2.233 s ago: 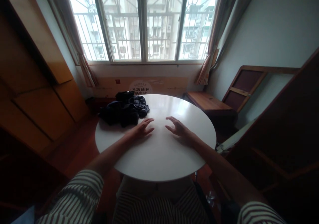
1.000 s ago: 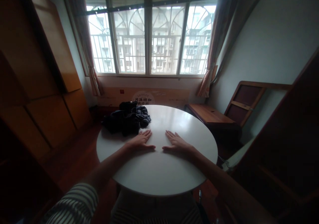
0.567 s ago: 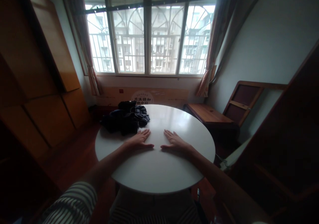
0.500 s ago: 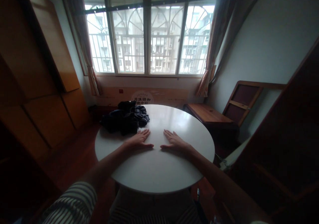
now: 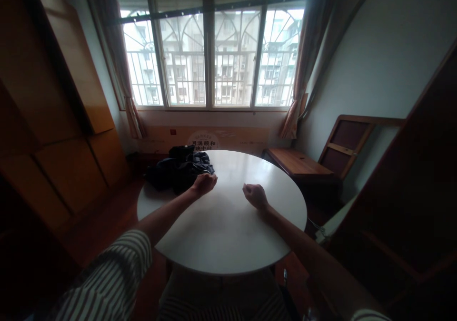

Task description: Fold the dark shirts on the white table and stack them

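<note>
My left hand (image 5: pixel 204 183) is curled into a fist over the round white table (image 5: pixel 224 245), nothing visible inside it. Just behind that fist lies a crumpled heap of dark clothing (image 5: pixel 171 171), black and navy, on the table's far left part; the hand overlaps its right edge in view. Across a gap to the right, my right hand (image 5: pixel 255 196) is also closed in a fist, with no object showing in it. Whether either fist rests on the tabletop or hovers above it, I cannot tell.
A wooden bench-like seat (image 5: pixel 300 161) stands beyond the table's right, with a wood-framed panel (image 5: pixel 346 140) leaning by the wall. Wooden cabinets (image 5: pixel 67 169) line the left. A printed cardboard panel (image 5: pixel 235 138) stands under the barred window (image 5: pixel 210 54).
Both hands, earlier flat on the table with fingers spread, have closed into fists. The left moved slightly forward towards the clothing; the right shifted slightly to the right.
</note>
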